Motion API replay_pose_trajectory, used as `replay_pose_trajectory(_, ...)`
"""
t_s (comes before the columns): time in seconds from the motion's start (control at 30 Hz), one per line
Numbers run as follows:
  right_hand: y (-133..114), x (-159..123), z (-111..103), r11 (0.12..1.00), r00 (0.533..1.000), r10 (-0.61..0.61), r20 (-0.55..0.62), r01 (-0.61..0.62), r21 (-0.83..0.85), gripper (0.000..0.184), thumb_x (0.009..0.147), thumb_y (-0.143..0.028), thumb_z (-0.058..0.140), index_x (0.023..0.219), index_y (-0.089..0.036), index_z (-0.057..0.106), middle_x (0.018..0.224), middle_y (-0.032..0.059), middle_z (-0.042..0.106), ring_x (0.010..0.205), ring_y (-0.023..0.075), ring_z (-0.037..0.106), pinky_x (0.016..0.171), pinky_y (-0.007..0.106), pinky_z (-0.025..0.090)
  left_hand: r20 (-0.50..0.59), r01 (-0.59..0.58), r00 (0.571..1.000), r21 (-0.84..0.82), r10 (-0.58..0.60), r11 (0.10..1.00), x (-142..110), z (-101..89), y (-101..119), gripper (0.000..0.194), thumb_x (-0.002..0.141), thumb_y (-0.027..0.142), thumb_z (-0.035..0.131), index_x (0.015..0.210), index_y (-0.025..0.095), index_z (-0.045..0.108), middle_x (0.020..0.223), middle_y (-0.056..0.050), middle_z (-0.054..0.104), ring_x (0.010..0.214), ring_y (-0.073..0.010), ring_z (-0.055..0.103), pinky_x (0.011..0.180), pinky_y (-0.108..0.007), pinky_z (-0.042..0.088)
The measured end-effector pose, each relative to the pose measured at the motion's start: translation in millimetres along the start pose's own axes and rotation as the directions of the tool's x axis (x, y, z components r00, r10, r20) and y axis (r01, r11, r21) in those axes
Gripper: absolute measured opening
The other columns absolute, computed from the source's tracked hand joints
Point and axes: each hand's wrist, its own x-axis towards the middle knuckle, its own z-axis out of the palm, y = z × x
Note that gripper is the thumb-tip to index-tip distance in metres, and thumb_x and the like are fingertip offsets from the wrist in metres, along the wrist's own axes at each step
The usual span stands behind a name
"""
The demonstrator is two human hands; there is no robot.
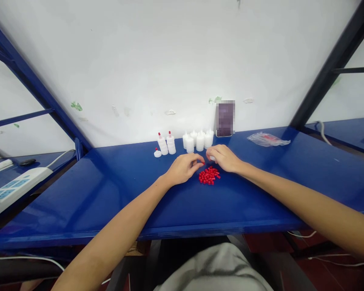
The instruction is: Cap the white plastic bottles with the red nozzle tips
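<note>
A small red cap (203, 163) is pinched between the thumb and index finger of the left hand (182, 169), the fingers being nearly closed. A small white piece (212, 158), partly hidden, is held in the curled fingers of the right hand (226, 158). The two hands are turned towards each other, with the fingertips near but apart; the left hand is bent inward at the wrist, and its palm is turned away from view. The forearms are spread outward to the near corners of the view, above the near edge of the tabletop (130, 194).

Just below the fingertips, a pile of red caps (209, 176) is gathered on the tabletop. Behind the hands, a cluster of white bottles (199, 142) is stood upright towards the far edge. To its left, two red-tipped bottles (171, 144) are placed side by side, with a red-tipped white lid (157, 153) set just beside them. At the far edge, a dark-screened device (225, 119) is leaned against the wall (170, 60). A clear plastic bag (268, 140) with something red inside is laid towards the far right corner.
</note>
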Motion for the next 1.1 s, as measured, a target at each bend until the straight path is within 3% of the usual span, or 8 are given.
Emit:
replay_pose_trajectory(0.1,-2.8,-1.6,0.0,0.997,0.999,-0.026,0.047,0.022,0.068,0.045,0.09,-0.035,0.031,0.055,-0.019,0.054,0.054,0.0018,0.057,0.056,0.0158,0.054,0.061,0.028,0.035,-0.184,0.069,0.978,-0.17,-0.1,0.983,2.9,1.4,5.9,0.021,0.094,0.036,0.055,0.099,0.018,0.065,0.071,0.001,0.056,0.06,-0.0105,0.047,0.06,-0.024,0.04)
replay_pose_trajectory(0.17,-7.6,-3.3,0.2,0.994,0.997,-0.06,0.049,0.055,0.097,0.047,0.092,-0.036,0.03,0.055,-0.019,0.054,0.052,0.0017,0.056,0.055,0.0156,0.054,0.061,0.028,0.035,-0.228,0.074,0.965,-0.242,-0.131,0.968,3.7,2.0,10.2,0.023,0.092,0.039,0.057,0.099,0.018,0.065,0.07,0.001,0.055,0.061,-0.0107,0.047,0.059,-0.024,0.04)
replay_pose_trajectory(0.4,-21.6,-7.7,0.3,0.994,0.994,-0.109,0.009,0.108,0.024,0.05,0.095,-0.044,0.029,0.057,-0.018,0.05,0.05,0.0007,0.049,0.052,0.0136,0.047,0.059,0.028,0.031,-0.22,0.031,0.97,-0.306,-0.102,0.951,0.9,4.4,14.8,0.025,0.093,0.039,0.056,0.1,0.017,0.064,0.075,-0.001,0.059,0.064,-0.0105,0.051,0.06,-0.023,0.04)
replay_pose_trajectory(0.63,-17.9,-9.2,-3.3,0.956,0.983,-0.181,0.023,0.181,-0.229,0.046,0.09,-0.05,0.037,0.068,-0.016,0.059,0.058,0.0026,0.053,0.055,0.0139,0.043,0.058,0.028,0.025,-0.208,-0.05,0.978,-0.216,0.004,0.975,0.1,5.8,15.8,0.017,0.093,0.031,0.055,0.097,0.017,0.063,0.07,0.002,0.053,0.06,-0.0087,0.046,0.059,-0.022,0.039)
replay_pose_trajectory(0.83,-21.9,-9.6,-2.0,0.971,0.984,-0.179,0.0,0.177,-0.163,0.044,0.085,-0.046,0.037,0.062,-0.016,0.059,0.053,0.0003,0.043,0.052,0.0121,0.035,0.056,0.028,0.023,-0.176,-0.08,0.983,-0.207,0.044,0.975,0.0,6.1,19.2,0.016,0.094,0.025,0.052,0.102,0.017,0.063,0.072,0.001,0.057,0.061,-0.0089,0.047,0.061,-0.021,0.04)
replay_pose_trajectory(0.97,-22.2,-10.0,1.4,0.978,0.985,-0.172,-0.015,0.169,-0.122,0.043,0.089,-0.046,0.037,0.069,-0.016,0.06,0.056,0.0003,0.048,0.053,0.0128,0.039,0.057,0.028,0.025,-0.156,-0.055,0.988,-0.238,0.018,0.97,1.2,4.5,19.3,0.017,0.095,0.028,0.05,0.103,0.018,0.061,0.071,0.002,0.057,0.061,-0.0091,0.05,0.06,-0.021,0.04)
replay_pose_trajectory(1.03,-19.2,-9.8,1.8,0.985,0.988,-0.151,-0.039,0.147,-0.087,0.039,0.092,-0.045,0.036,0.081,-0.017,0.061,0.059,-0.0005,0.051,0.055,0.0141,0.044,0.058,0.027,0.027,-0.235,-0.008,0.97,-0.291,-0.063,0.957,3.1,-0.7,13.5,0.016,0.094,0.031,0.051,0.101,0.018,0.057,0.068,0.003,0.056,0.06,-0.0094,0.051,0.057,-0.02,0.04)
replay_pose_trajectory(1.1,-13.4,-9.0,0.8,0.992,0.991,-0.113,-0.073,0.109,-0.058,0.033,0.093,-0.041,0.035,0.091,-0.019,0.06,0.06,-0.0013,0.053,0.057,0.0156,0.048,0.06,0.027,0.031,-0.392,0.04,0.899,-0.368,-0.194,0.929,4.3,-11.8,1.3,0.015,0.091,0.033,0.052,0.096,0.019,0.053,0.062,0.005,0.053,0.054,-0.0088,0.05,0.052,-0.019,0.038)
